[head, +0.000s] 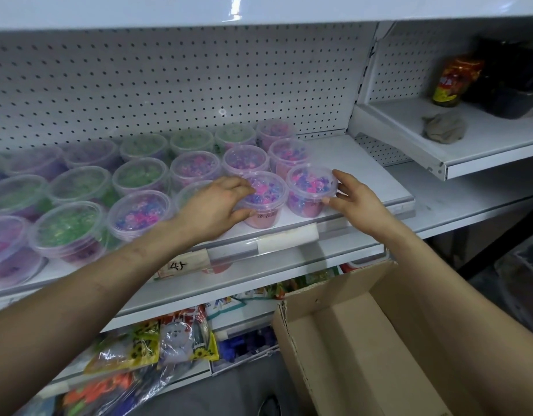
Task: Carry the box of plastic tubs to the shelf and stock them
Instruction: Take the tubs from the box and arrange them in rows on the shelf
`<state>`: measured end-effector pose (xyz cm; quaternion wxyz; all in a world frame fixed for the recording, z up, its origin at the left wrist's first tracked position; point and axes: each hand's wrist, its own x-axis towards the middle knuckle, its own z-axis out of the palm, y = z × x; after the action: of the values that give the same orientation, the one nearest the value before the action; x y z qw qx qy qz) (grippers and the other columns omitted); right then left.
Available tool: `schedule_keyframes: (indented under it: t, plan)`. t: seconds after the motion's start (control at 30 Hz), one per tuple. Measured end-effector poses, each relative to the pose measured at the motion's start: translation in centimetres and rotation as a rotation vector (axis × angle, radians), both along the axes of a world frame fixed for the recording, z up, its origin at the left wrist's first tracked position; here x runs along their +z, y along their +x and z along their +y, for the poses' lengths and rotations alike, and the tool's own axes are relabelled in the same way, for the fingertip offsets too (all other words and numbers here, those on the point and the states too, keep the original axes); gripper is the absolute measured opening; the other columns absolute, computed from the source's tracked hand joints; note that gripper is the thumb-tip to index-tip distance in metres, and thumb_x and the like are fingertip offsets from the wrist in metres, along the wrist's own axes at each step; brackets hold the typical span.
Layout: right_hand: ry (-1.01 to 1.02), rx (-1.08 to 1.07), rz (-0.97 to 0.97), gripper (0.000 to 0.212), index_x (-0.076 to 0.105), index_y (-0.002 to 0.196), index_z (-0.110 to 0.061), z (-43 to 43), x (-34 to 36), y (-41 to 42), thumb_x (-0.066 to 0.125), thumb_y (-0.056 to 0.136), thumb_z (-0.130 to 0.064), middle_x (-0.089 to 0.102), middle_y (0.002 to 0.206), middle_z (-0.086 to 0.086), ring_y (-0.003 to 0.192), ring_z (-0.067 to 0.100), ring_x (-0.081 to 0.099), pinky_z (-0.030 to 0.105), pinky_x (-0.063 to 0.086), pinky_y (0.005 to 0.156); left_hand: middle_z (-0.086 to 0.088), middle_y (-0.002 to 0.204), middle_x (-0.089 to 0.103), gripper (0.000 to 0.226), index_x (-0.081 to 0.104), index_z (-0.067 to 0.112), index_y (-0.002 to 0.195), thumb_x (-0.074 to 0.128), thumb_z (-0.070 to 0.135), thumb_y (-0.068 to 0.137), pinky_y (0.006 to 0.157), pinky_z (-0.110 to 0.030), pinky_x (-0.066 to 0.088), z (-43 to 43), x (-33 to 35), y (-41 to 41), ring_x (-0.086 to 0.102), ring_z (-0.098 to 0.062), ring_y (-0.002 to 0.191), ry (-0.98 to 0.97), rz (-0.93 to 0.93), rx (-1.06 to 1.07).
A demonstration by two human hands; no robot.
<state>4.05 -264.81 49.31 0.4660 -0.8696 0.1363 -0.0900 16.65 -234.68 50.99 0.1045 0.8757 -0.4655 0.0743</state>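
Left hand (217,205) grips front tub (266,205), right hand (357,199) pinches end tub (310,187) beside it, mid-frame on shelf (364,175).

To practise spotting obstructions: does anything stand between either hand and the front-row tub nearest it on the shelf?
Nothing visible does. The left hand grips the lid and side of a pink-and-blue tub, and the right hand holds the rim of the rightmost tub beside it between finger and thumb.

Blurry leftmost tubs (5,246), partly off-frame
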Motion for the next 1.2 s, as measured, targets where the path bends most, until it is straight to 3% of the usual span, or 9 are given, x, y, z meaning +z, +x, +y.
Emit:
schedule_keyframes:
  t: [0.1,0.2,0.4,0.53,0.77,0.9,1.03,1.2]
  plan:
    - [-0.048,-0.035,-0.013,0.069,0.034,0.160,-0.023,0.5,0.0,-0.5,0.069,0.101,-0.028,0.047,0.157,-0.001,0.135,0.010,0.047,0.028,0.039,0.113,-0.002,0.153,0.054,0.057,0.056,0.019,0.149,0.063,0.049,0.100,0.115,-0.039,0.039,0.5,0.1,0.0,0.049,-0.023,0.141,-0.001,0.028,0.003]
    - [-0.110,-0.124,-0.030,0.072,0.036,0.160,-0.023,0.6,0.2,-0.8,0.071,0.098,-0.038,0.044,0.161,0.001,0.142,0.021,0.048,0.037,0.042,0.113,-0.006,0.157,0.050,0.067,0.052,0.017,0.151,0.068,0.051,0.096,0.119,-0.042,0.038,2.2,0.2,0.0,0.047,-0.026,0.143,-0.019,0.039,0.041]
    - [-0.230,-0.151,-0.202,0.051,0.052,0.150,-0.024,2.2,1.1,-1.2,0.065,0.100,-0.024,0.051,0.152,-0.004,0.129,0.015,0.055,0.030,0.044,0.107,-0.007,0.151,0.056,0.068,0.057,0.014,0.146,0.074,0.051,0.091,0.113,-0.041,0.043,7.2,0.5,-0.1,0.052,-0.027,0.137,-0.087,0.058,0.182]
    - [-0.398,0.043,-0.297,0.043,0.060,0.143,-0.016,5.9,1.7,-0.4,0.064,0.100,-0.016,0.057,0.143,-0.001,0.120,0.001,0.053,0.011,0.040,0.105,-0.006,0.148,0.058,0.077,0.058,0.016,0.144,0.064,0.069,0.089,0.111,-0.040,0.045,10.0,0.2,-0.6,0.055,-0.025,0.135,-0.097,0.051,0.221]
    - [-0.583,0.342,-0.280,0.043,0.060,0.144,-0.012,13.8,0.6,2.2,0.063,0.101,-0.019,0.058,0.148,0.004,0.138,0.022,0.052,0.029,0.037,0.115,-0.012,0.144,0.061,0.051,0.066,0.010,0.138,0.070,0.039,0.096,0.111,-0.044,0.045,15.4,0.1,-1.5,0.059,-0.036,0.129,-0.112,-0.019,0.274]
    - [-0.708,0.381,-0.296,0.042,0.058,0.146,-0.010,17.4,-0.1,3.8,0.055,0.105,-0.017,0.056,0.152,0.008,0.140,0.028,0.052,0.039,0.042,0.116,-0.010,0.139,0.065,0.058,0.071,0.013,0.132,0.054,0.054,0.096,0.107,-0.045,0.050,18.5,-0.2,-1.6,0.062,-0.033,0.125,-0.089,-0.018,0.306]
    - [-0.827,0.347,-0.288,0.032,0.069,0.131,-0.007,19.8,-1.3,4.5,0.064,0.099,-0.014,0.065,0.140,0.012,0.125,0.037,0.062,0.046,0.054,0.103,-0.009,0.140,0.066,0.060,0.070,0.014,0.133,0.043,0.054,0.098,0.107,-0.042,0.050,19.9,-0.8,-1.9,0.063,-0.031,0.126,-0.060,0.005,0.234]
    - [-0.817,0.261,-0.324,0.022,0.075,0.110,-0.009,21.3,-0.9,4.2,0.065,0.095,-0.021,0.072,0.118,0.006,0.108,0.033,0.062,0.042,0.056,0.089,-0.009,0.141,0.066,0.043,0.071,0.015,0.133,0.062,0.035,0.096,0.105,-0.043,0.052,19.6,-1.3,-2.7,0.064,-0.035,0.124,-0.110,-0.021,0.277]
